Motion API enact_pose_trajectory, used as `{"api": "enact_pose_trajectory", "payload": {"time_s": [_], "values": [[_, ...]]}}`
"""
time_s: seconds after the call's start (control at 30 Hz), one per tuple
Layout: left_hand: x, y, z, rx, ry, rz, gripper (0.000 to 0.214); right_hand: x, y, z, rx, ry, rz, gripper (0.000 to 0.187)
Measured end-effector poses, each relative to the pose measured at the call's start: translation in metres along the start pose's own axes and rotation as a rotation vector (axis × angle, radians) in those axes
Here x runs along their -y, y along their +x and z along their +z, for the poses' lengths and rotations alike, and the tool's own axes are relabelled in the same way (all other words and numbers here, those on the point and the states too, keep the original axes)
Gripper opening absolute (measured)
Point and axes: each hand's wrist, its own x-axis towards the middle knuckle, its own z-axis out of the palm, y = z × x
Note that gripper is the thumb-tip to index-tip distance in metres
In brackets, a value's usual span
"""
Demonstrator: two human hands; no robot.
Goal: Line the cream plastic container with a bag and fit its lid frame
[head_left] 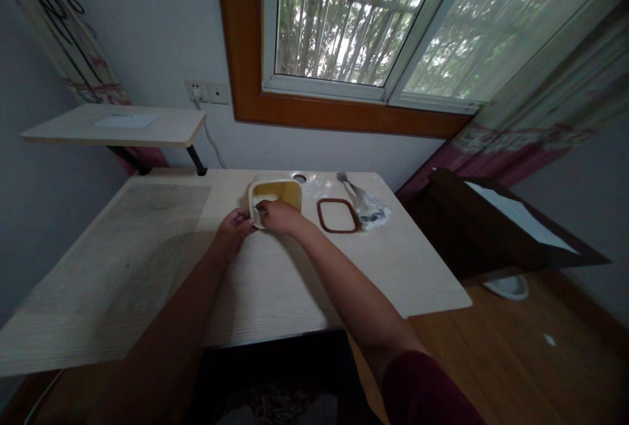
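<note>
A small rectangular container (297,194), pale on the outside and yellow inside, stands on the table below the window. At its left front corner, my left hand (233,230) holds the container's side with thumb and fingers. My right hand (279,215) reaches over the front rim into the container, its fingers pinched together. Something small and dark shows at those fingertips, too small to name. Whitish material lies inside near the fingers, partly hidden by the hand. To the right lies a rectangular lid (339,216) with a reddish-brown rim.
A clear plastic bag (371,211) with a grey handle-like piece lies beyond the lid. A raised shelf (73,125) with a paper sheet stands at the table's back left. A dark brown piece of furniture (472,228) is off the right edge. A round cable hole (299,178) is behind the container.
</note>
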Motion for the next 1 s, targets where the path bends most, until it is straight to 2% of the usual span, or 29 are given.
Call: {"api": "enact_pose_trajectory", "payload": {"time_s": [0.13, 0.27, 0.43, 0.57, 1.0], "values": [[0.004, 0.005, -0.006, 0.004, -0.006, -0.034, 0.042, 0.011, -0.028, -0.005, -0.050, -0.004, -0.014, 0.041], [0.003, 0.005, -0.007, 0.008, 0.002, -0.040, 0.041, 0.024, -0.062, -0.008, -0.052, -0.042, -0.002, 0.045], [0.001, 0.001, -0.001, 0.006, -0.001, -0.051, 0.041, 0.026, -0.091, -0.006, -0.044, -0.119, 0.118, 0.051], [0.000, 0.000, 0.003, 0.018, -0.001, -0.056, 0.042, 0.021, -0.097, 0.000, -0.066, -0.174, 0.246, 0.048], [0.002, -0.001, 0.004, 0.054, -0.020, -0.084, 0.041, 0.024, -0.083, 0.033, -0.169, -0.184, 0.335, 0.052]]}}
